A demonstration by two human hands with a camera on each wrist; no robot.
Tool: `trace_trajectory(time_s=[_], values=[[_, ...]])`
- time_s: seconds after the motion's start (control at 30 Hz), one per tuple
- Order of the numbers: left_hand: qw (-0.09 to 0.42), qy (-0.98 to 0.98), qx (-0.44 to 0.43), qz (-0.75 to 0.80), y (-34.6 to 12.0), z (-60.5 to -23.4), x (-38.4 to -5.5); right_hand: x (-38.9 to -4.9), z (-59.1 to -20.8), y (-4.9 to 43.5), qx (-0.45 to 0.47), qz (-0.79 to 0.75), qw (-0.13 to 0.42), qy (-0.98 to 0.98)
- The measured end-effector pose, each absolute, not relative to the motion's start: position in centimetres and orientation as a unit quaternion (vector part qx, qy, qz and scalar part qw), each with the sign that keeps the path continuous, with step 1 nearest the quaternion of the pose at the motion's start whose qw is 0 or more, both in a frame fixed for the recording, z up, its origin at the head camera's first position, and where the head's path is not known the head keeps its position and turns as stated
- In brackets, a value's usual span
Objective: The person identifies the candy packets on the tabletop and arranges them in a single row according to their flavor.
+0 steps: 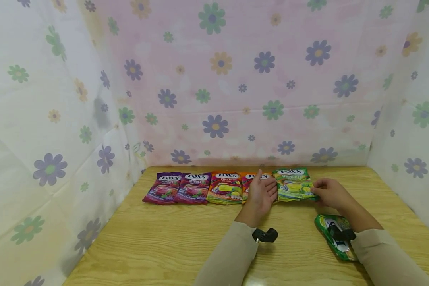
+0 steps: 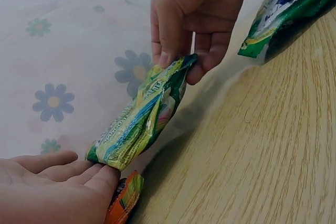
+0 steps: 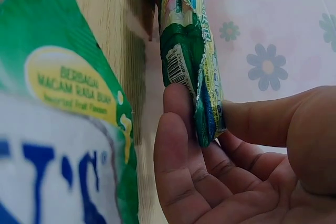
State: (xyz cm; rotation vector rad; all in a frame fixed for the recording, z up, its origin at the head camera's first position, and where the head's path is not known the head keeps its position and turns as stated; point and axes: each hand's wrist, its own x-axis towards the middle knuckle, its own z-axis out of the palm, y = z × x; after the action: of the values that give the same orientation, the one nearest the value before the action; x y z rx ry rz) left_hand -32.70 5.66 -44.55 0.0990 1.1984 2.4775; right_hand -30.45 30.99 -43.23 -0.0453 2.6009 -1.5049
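My right hand (image 1: 331, 194) pinches the right edge of a green Fox's Springtea candy bag (image 1: 293, 183), thumb on its front and fingers behind. In the left wrist view that bag (image 2: 142, 114) slants between both hands, its lower side towards the camera. My left hand (image 1: 261, 196) has its palm turned up and its fingers extended, with fingertips at the bag's left edge. Behind the left hand, an orange Fox's bag (image 1: 248, 182) is partly hidden. A barcode shows on the back of the green bag (image 3: 181, 66) in the right wrist view.
Left of the orange bag stand a Fox's Fruits bag (image 1: 224, 188) and two purple Berries bags (image 1: 194, 188), in one row at the back of the wooden table (image 1: 164, 246). Another green Fox's bag (image 1: 325, 224) lies under my right forearm. Flowered cloth (image 1: 236, 91) encloses the table.
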Motion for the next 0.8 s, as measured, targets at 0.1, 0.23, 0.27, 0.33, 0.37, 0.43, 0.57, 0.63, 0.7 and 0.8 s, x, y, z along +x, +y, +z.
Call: trace_trajectory(time_s=[0.1,0.23,0.27,0.33,0.37,0.43,0.57,0.63,0.7,0.8], values=[[0.191,0.427,0.035,0.883,5.70,-44.58,-32.64,-30.42,-43.26,31.02,-0.017,-0.500,0.072,0.863],[0.190,0.425,0.034,0.884,5.77,-44.59,-32.60,-30.30,-43.17,30.96,-0.020,-0.506,0.083,0.858],[0.190,0.425,0.033,0.885,5.80,-44.60,-32.60,-30.26,-43.13,30.94,-0.020,-0.507,0.085,0.858],[0.190,0.423,0.031,0.885,5.85,-44.62,-32.63,-30.21,-43.06,30.96,-0.022,-0.507,0.089,0.857],[0.190,0.421,0.029,0.886,5.87,-44.63,-32.63,-30.17,-43.01,30.98,-0.024,-0.506,0.092,0.857],[0.189,0.419,0.027,0.887,5.89,-44.61,-32.63,-30.12,-42.92,31.06,-0.027,-0.505,0.096,0.858],[0.185,0.421,0.027,0.888,5.92,-44.51,-32.57,-30.09,-42.70,31.28,-0.033,-0.496,0.104,0.861],[0.180,0.430,0.029,0.884,5.96,-44.44,-32.49,-30.10,-42.58,31.39,-0.033,-0.490,0.109,0.864],[0.175,0.442,0.032,0.879,6.03,-44.36,-32.39,-30.13,-42.50,31.47,-0.033,-0.484,0.114,0.867],[0.169,0.460,0.035,0.871,6.14,-44.18,-32.25,-30.12,-42.42,31.55,-0.033,-0.476,0.120,0.870]])
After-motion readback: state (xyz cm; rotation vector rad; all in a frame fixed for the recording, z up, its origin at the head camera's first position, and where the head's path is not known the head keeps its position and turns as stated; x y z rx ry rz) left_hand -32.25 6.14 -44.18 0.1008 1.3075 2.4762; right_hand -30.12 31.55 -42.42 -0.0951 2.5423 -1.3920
